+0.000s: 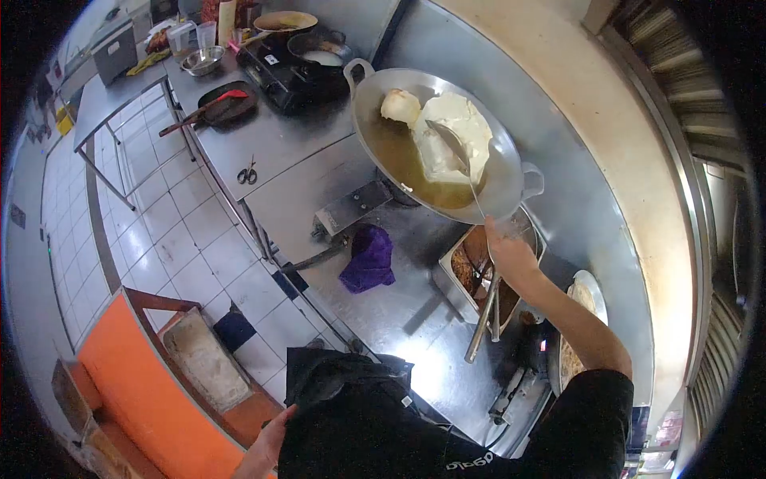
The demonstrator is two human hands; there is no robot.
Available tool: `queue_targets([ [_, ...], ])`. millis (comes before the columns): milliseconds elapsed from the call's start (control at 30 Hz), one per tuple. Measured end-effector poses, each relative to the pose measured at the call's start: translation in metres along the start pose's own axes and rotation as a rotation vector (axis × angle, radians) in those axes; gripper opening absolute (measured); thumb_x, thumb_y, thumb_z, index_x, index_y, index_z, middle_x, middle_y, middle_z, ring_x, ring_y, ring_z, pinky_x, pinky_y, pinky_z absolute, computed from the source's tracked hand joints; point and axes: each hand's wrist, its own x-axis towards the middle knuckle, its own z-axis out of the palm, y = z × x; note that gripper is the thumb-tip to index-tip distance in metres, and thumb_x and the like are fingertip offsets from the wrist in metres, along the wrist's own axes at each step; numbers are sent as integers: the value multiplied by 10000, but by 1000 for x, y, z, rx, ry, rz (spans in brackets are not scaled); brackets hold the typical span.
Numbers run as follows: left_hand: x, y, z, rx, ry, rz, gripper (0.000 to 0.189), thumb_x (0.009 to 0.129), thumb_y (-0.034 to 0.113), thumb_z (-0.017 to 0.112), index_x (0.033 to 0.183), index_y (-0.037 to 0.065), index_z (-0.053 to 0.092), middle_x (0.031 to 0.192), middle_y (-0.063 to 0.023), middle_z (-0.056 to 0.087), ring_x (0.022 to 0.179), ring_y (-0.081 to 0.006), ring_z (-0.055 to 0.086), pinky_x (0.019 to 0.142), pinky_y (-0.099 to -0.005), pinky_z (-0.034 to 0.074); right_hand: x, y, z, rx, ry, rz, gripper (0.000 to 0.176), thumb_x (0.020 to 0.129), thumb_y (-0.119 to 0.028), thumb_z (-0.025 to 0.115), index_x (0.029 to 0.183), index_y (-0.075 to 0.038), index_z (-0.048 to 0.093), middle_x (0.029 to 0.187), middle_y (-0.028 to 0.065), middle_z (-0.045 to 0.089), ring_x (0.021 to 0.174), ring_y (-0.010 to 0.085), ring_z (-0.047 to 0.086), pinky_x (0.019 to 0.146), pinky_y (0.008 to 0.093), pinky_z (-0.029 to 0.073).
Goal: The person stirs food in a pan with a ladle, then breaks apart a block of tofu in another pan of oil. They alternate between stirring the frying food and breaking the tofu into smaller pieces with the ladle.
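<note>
My right hand (513, 254) is wrapped round the handle of a long metal ladle (451, 145). The ladle's head rests on a large white block (471, 120) in a wide metal wok (371, 108). A smaller pale lump (400, 107) lies beside the block, and yellowish liquid (399, 153) covers part of the wok's bottom. Low in the view, my left hand (274, 435) is beside the black apron, partly hidden; whether it holds anything does not show.
A rectangular tray (452, 289) with food and utensils stands below the wok. A purple cloth (369, 259), scissors (247, 173), a dark pan (231, 104) and a black portable stove (275, 72) are on the steel counter. An orange cabinet (152, 383) stands at lower left.
</note>
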Motion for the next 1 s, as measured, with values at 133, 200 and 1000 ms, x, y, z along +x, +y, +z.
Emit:
queue_targets([
  [133, 26, 8, -53, -400, -405, -243, 515, 924, 433, 463, 1176, 1, 583, 1140, -154, 612, 987, -358, 565, 958, -455, 396, -1, -18, -2, -56, -12, 15, 663, 793, -66, 536, 1369, 82, 243, 614, 124, 642, 578, 269, 663, 503, 359, 534],
  [200, 8, 2, -16, -185, -126, -116, 430, 928, 392, 478, 1106, 27, 619, 1025, -123, 650, 881, -314, 601, 855, -433, 455, 0, -22, -7, -75, 11, -10, 670, 792, -62, 542, 1371, 88, 239, 619, 126, 644, 570, 267, 662, 493, 369, 532],
  [1000, 7, -16, -27, 230, 232, 371, 392, 946, 341, 479, 1129, 22, 614, 1075, -93, 640, 974, -248, 579, 905, -353, 436, 55, -135, -1, -110, -131, 257, 794, 741, -96, 608, 1366, 160, 190, 699, 85, 652, 603, 217, 647, 455, 339, 499],
])
